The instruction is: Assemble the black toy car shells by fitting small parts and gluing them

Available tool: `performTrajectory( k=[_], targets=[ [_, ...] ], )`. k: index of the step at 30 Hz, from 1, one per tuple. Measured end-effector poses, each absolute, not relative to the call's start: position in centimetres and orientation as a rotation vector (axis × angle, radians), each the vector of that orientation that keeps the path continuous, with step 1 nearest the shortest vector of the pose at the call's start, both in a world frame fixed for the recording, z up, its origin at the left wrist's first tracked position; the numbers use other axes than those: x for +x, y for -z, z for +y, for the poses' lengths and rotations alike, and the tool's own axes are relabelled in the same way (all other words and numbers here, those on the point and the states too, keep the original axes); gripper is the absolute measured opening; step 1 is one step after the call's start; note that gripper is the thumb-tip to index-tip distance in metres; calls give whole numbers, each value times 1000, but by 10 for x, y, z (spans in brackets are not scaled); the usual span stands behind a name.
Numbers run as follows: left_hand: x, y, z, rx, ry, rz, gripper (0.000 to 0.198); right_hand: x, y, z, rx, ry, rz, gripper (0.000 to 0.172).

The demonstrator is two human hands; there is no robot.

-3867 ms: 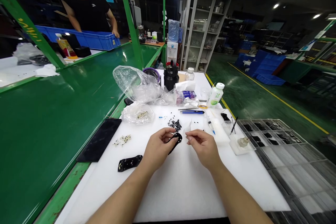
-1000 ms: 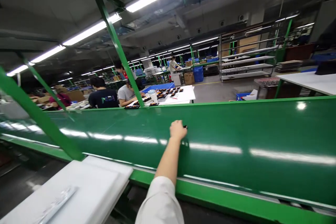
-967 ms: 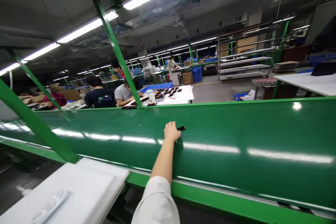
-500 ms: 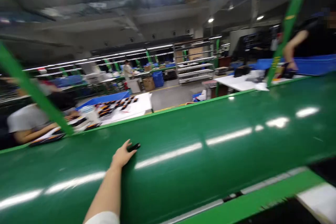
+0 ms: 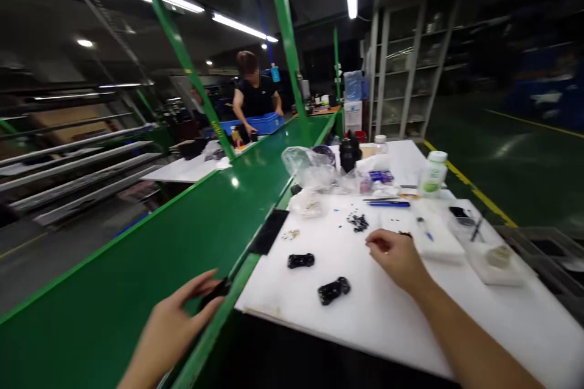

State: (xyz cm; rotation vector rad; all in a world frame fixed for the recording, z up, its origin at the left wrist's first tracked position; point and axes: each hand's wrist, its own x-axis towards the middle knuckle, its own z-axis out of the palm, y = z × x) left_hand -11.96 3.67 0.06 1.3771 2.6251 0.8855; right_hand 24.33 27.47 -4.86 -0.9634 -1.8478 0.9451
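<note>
My left hand [image 5: 171,319] is over the near edge of the green conveyor belt [image 5: 196,231], its fingers and thumb closed around a small black part [image 5: 214,295], mostly hidden by the fingers. My right hand [image 5: 398,256] hovers at the white table [image 5: 287,298], thumb and fingertips pinched together; anything between them is too small to make out. Just beyond those fingertips lies a pile of tiny black pieces [image 5: 358,222]. Two black car-shaped parts, one farther [image 5: 300,261] and one nearer [image 5: 333,290], rest on the table between my hands.
A black pad [image 5: 269,232] lies along the belt edge. Farther back on the table are plastic bags [image 5: 314,173], blue pens [image 5: 387,203], a white bottle [image 5: 433,174] and a foam block [image 5: 438,237]. Across the belt a person [image 5: 255,94] stands at a blue bin [image 5: 262,124].
My view has swung right from the belt to the white table. My left hand has come back from mid-belt to its near edge with the black part. My right hand has come into view.
</note>
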Motion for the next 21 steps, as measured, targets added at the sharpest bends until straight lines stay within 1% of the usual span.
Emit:
performTrajectory(
  k=[3, 5, 8, 11, 14, 16, 18, 21],
  targets=[
    [-48, 6, 154, 1862, -640, 2249, 56, 243, 44, 274, -932, -943, -1828, 13],
    [-9, 10, 216, 2009, -548, 2111, 48, 248, 44, 276, -930, -949, -1797, 14],
    [21, 14, 258, 2113, -449, 2006, 44, 253, 48, 282, -935, -993, -1751, 15],
    [25, 16, 245, 2164, -450, 1991, 44, 253, 49, 285, -939, -1034, -1740, 16],
    [25, 20, 204, 1983, -608, 2164, 39, 251, 46, 285, -928, -1037, -1769, 15],
    [29, 26, 179, 1866, -470, 2110, 39, 249, 43, 284, -920, -1032, -1788, 14],
    [37, 32, 164, 1842, -379, 2070, 34, 246, 43, 282, -929, -1052, -1792, 14],
    [47, 34, 158, 1863, -380, 2028, 23, 243, 45, 279, -980, -1132, -1761, 13]
  ],
)
